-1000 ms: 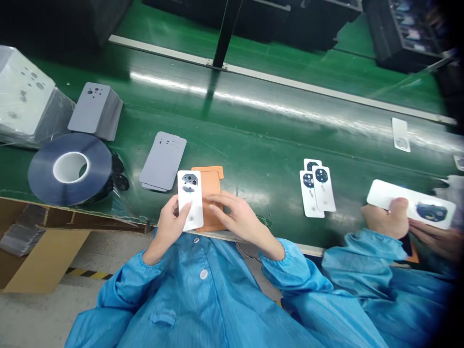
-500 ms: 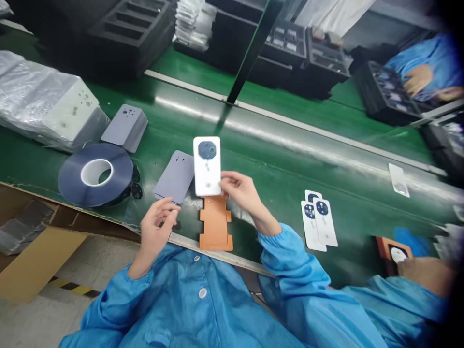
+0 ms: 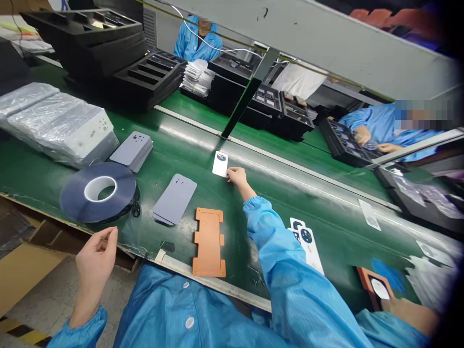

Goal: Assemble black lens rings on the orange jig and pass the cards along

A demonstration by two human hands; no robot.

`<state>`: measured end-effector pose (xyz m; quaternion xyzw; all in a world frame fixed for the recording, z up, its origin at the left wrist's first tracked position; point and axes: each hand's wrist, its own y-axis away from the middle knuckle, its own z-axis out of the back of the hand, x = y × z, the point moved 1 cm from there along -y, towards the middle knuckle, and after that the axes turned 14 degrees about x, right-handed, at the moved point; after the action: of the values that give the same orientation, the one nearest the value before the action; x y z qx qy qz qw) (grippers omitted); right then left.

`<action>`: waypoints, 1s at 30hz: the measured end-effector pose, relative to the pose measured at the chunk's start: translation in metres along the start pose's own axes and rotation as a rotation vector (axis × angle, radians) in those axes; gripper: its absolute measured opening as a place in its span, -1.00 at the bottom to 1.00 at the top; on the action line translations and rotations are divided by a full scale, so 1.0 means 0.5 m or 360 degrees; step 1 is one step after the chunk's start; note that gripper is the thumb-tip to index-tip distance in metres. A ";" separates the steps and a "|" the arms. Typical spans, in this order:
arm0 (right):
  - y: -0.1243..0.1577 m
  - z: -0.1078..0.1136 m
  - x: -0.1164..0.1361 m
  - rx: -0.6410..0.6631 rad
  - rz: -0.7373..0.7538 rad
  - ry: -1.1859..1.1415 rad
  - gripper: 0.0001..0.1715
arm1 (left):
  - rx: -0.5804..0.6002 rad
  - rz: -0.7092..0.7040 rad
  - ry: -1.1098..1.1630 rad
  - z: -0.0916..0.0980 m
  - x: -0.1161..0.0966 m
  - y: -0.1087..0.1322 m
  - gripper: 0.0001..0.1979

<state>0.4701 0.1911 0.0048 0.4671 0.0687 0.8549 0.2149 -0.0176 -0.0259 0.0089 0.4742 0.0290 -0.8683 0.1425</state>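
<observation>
My right hand (image 3: 238,179) reaches forward and grips the lower right edge of a white phone-shaped panel (image 3: 220,169) with a dark camera circle, close to the metal strip. At the left, beyond the bench's front edge, my left hand (image 3: 97,256) has thumb and fingertips pinched together; whatever is between them, if anything, is too small to see. An orange notched fixture (image 3: 209,244) lies bare in front of me. Left of it is a small pile of grey phone-shaped sheets (image 3: 176,200). The large roll of clear bluish film tape (image 3: 72,193) lies nearest my left hand.
Behind the roll stand a taller grey stack (image 3: 131,149) and plastic-wrapped panels (image 3: 72,128). More white panels (image 3: 311,249) overlap beside my right sleeve. A co-worker's hand (image 3: 409,309) is at an orange-brown block (image 3: 375,287). Black trays (image 3: 145,79) line the far side, where other people sit.
My right hand has carried the white panel forward from above the orange fixture to the metal strip. My left hand has moved left, away from the grey sheets, and its fingers have closed.
</observation>
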 end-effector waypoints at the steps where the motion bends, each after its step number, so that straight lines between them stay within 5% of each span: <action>1: 0.002 0.002 0.001 0.0001 -0.0006 0.0027 -0.67 | 0.0040 -0.0052 -0.0047 0.000 0.001 0.000 -0.63; 7: 0.072 -0.011 0.036 0.0005 0.0145 0.0223 -0.58 | 0.0352 -0.0179 0.0051 -0.021 -0.013 -0.005 -0.56; 14: 0.199 -0.111 0.100 0.0178 0.0579 0.0736 -0.55 | 0.0541 -0.0305 0.0019 -0.044 -0.041 -0.007 -0.59; 17: 0.179 -0.126 0.099 0.0067 0.0473 0.1106 -0.37 | 0.0535 -0.0363 0.0011 -0.045 -0.041 -0.007 -0.63; 21: 0.125 -0.110 0.068 0.0174 0.0227 0.1161 -0.31 | 0.0505 -0.0350 0.0070 -0.039 -0.028 -0.001 -0.64; 26: 0.110 -0.080 0.055 0.0174 0.0263 0.1113 -0.37 | 0.0465 -0.0281 0.0130 -0.036 -0.015 0.004 -0.65; 30: 0.157 -0.094 0.082 0.0103 0.0447 0.0972 -0.37 | 0.0476 -0.0360 0.0118 -0.046 -0.024 0.004 -0.68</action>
<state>0.3881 0.1420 0.0354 0.2009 0.0920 0.9740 0.0496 0.0077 -0.0210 0.0066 0.5156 -0.0421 -0.8553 -0.0294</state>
